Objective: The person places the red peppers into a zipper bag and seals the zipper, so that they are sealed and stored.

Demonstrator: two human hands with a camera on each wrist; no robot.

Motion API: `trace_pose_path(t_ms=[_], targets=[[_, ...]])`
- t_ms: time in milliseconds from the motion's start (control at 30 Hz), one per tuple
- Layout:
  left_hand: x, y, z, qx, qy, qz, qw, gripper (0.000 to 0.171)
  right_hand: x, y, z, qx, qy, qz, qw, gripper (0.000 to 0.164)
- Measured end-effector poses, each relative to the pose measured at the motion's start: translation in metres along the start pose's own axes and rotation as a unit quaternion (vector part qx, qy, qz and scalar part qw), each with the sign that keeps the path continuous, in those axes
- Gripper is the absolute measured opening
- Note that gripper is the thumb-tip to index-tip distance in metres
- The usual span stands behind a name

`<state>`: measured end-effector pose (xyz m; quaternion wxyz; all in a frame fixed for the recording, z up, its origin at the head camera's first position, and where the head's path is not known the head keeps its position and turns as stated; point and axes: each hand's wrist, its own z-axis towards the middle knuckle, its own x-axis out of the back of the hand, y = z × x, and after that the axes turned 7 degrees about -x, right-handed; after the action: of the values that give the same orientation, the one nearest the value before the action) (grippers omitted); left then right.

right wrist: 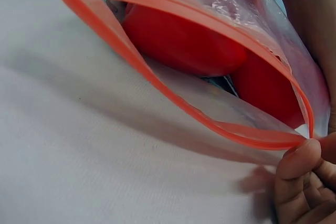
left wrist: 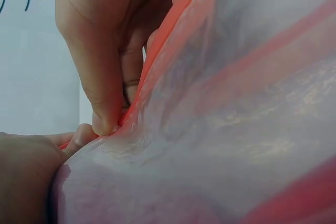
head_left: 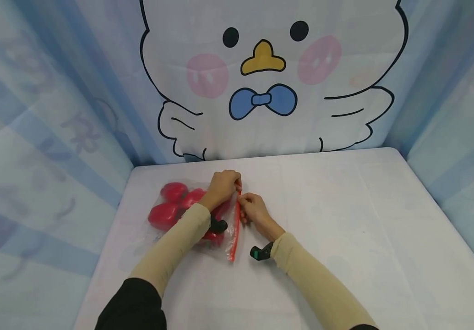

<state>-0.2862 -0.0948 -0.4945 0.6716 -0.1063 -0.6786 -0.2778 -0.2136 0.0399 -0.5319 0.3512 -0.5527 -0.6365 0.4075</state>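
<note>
A clear zip bag (head_left: 225, 250) with a red zip edge (head_left: 236, 229) lies on the table, its mouth facing right. Rounded, shiny red items (head_left: 166, 216) fill it; their exact kind is unclear. My left hand (head_left: 223, 185) reaches over the bag and pinches the far end of the zip edge. Just nearer, the right hand (head_left: 255, 211) pinches the same edge between thumb and fingers. In the right wrist view the bag's mouth (right wrist: 173, 95) gapes, its two red strips meeting at the fingertips (right wrist: 299, 158). Wrinkled film (left wrist: 252, 129) covers much of the left wrist view.
A white-covered table (head_left: 344, 220) extends to the right and front. Behind it hangs a curtain (head_left: 261, 133) printed with a cartoon bird, and pale blue curtains (head_left: 35, 183) enclose the sides. Small dark cameras (head_left: 261, 252) sit at the wrists.
</note>
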Motion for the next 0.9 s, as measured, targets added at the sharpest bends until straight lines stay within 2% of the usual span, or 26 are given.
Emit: trace_pose_path(t_ms=[300, 467, 700, 900], targets=[[-0.001, 0.000, 0.000, 0.005, 0.014, 0.011, 0.9998, 0.013, -0.001, 0.000, -0.003, 0.011, 0.005, -0.008, 1.000, 0.025], [0.000, -0.001, -0.004, 0.008, 0.025, 0.002, 0.9997, 0.014, -0.003, 0.002, -0.006, 0.007, -0.002, -0.003, 1.000, 0.024], [0.000, 0.002, -0.002, 0.026, 0.024, 0.001, 0.9994, 0.015, -0.002, 0.005, -0.009, 0.013, 0.000, -0.004, 1.000, 0.026], [-0.001, 0.001, -0.002, 0.022, 0.036, 0.004, 0.9991, 0.015, -0.005, 0.010, -0.012, 0.018, -0.002, 0.009, 1.000, 0.023]])
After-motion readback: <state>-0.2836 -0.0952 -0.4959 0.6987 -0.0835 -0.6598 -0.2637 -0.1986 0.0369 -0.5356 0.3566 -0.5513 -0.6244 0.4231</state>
